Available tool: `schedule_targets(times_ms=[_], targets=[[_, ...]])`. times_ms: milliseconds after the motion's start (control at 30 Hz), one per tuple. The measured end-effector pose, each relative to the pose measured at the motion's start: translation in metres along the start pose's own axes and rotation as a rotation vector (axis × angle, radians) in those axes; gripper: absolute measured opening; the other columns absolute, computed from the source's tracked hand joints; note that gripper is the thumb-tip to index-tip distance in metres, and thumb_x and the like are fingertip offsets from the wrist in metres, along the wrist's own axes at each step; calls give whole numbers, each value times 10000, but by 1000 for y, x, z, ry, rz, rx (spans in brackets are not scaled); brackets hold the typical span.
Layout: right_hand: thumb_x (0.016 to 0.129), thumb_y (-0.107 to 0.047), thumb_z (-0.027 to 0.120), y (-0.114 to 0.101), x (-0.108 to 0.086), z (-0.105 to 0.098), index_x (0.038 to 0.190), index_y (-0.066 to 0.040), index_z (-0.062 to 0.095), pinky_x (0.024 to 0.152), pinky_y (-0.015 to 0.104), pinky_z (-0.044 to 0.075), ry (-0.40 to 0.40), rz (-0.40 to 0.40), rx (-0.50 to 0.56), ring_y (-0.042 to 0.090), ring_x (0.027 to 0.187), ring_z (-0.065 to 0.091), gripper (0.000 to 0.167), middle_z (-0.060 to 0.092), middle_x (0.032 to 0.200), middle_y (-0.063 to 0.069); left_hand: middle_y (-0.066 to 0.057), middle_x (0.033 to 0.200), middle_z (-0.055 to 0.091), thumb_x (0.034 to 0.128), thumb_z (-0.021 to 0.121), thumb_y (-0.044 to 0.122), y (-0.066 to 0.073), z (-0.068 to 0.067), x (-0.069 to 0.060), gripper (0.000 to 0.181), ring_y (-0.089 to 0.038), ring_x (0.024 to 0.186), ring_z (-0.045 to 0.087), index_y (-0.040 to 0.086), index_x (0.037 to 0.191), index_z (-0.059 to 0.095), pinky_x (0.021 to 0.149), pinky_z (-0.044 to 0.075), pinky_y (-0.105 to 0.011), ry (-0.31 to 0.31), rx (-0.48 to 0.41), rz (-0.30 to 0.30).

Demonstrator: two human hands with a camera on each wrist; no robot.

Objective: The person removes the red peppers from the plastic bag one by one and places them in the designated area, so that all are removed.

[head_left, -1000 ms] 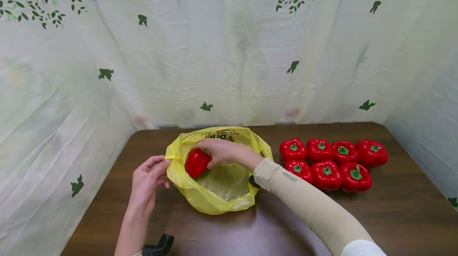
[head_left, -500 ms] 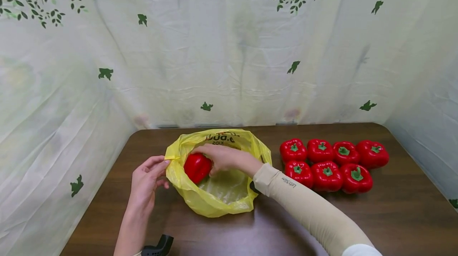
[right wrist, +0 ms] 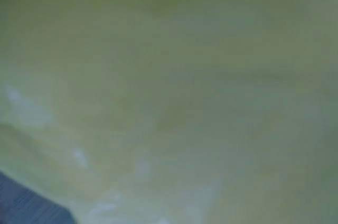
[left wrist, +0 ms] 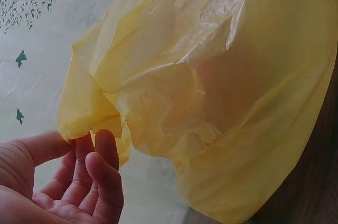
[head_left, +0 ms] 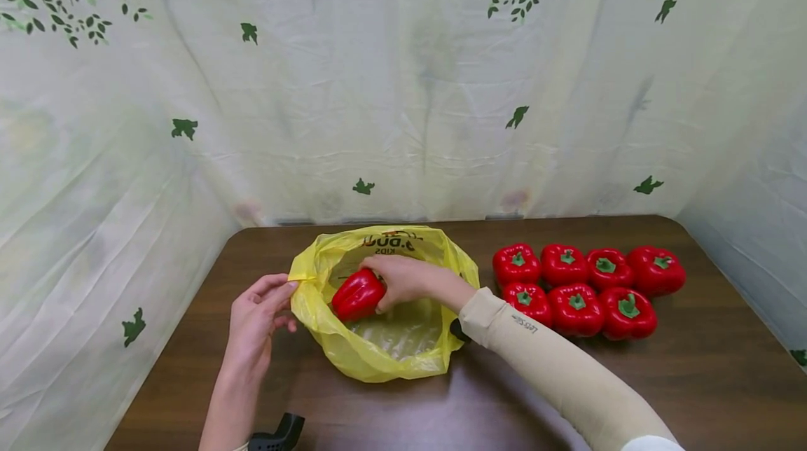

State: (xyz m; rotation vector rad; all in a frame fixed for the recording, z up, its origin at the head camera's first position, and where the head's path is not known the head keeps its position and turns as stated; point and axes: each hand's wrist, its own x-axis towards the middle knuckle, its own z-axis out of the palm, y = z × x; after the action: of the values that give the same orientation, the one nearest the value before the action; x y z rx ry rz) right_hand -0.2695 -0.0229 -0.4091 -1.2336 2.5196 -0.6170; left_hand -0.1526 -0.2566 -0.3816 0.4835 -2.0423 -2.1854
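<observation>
In the head view, a yellow plastic bag [head_left: 384, 360] stands with its mouth spread wide on the brown table. My left hand [head_left: 255, 318] pinches the bag's left rim between thumb and fingers, as the left wrist view also shows with the hand [left wrist: 68, 176] at the gathered edge of the bag [left wrist: 222, 102]. Within the mouth, my right hand [head_left: 406, 279] grips a red bell pepper [head_left: 358, 295] that lies tilted on its side. Part of the fingers is hidden behind it. Blurred yellow plastic [right wrist: 174, 102] fills most of the right wrist view.
Several red bell peppers [head_left: 575, 307] with green stems stand in two rows on the table [head_left: 712, 381], right of the bag. Behind the table hangs a pale curtain [head_left: 403, 101] with leaf prints.
My right hand has shifted a little to the right inside the bag, and the bell pepper has turned and moved with it. The left hand stays at the rim.
</observation>
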Motion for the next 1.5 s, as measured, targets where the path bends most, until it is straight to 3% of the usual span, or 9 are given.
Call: schedule_targets(times_ms=[433, 733, 967, 1300, 1500], targets=[[762, -269, 816, 4, -35, -17, 1306, -104, 476, 844, 269, 485, -11, 69, 144, 141, 1003, 578, 663, 596, 1141, -10, -18, 850, 674, 900, 739, 175, -2, 1, 1, 194, -155, 626, 610, 57, 1021, 644, 461, 513, -258, -10, -21, 17], [785, -286, 796, 0, -58, -24, 1293, -127, 466, 848, 253, 503, 121, 50, 210, 101, 1008, 569, 626, 588, 1158, -37, -15, 867, 680, 901, 739, 185, -1, 1, 0, 213, -159, 646, 610, 56, 1037, 636, 475, 519, -264, -14, -13, 0], [772, -342, 799, -6, -74, -26, 1287, -152, 477, 843, 246, 507, 246, 43, 171, 76, 1014, 559, 636, 572, 1163, -61, -7, 879, 679, 900, 740, 195, 0, 1, 0, 219, -156, 663, 616, 63, 1045, 641, 482, 524, -263, -17, -11, -5], [753, -327, 845, -9, -92, -27, 1300, -156, 407, 840, 256, 522, 315, 102, 214, 105, 1013, 586, 721, 568, 1181, -22, -8, 864, 680, 899, 741, 185, -1, 2, 1, 190, -153, 643, 611, 69, 1017, 648, 470, 518, -262, -17, -17, -1], [759, -359, 826, -10, -104, -28, 1294, -168, 453, 862, 251, 513, 379, 56, 159, 75, 1059, 536, 680, 553, 1191, -50, -9, 875, 679, 900, 741, 196, -1, 2, 2, 210, -157, 659, 616, 65, 1035, 647, 479, 525, -268, -22, -11, -3]])
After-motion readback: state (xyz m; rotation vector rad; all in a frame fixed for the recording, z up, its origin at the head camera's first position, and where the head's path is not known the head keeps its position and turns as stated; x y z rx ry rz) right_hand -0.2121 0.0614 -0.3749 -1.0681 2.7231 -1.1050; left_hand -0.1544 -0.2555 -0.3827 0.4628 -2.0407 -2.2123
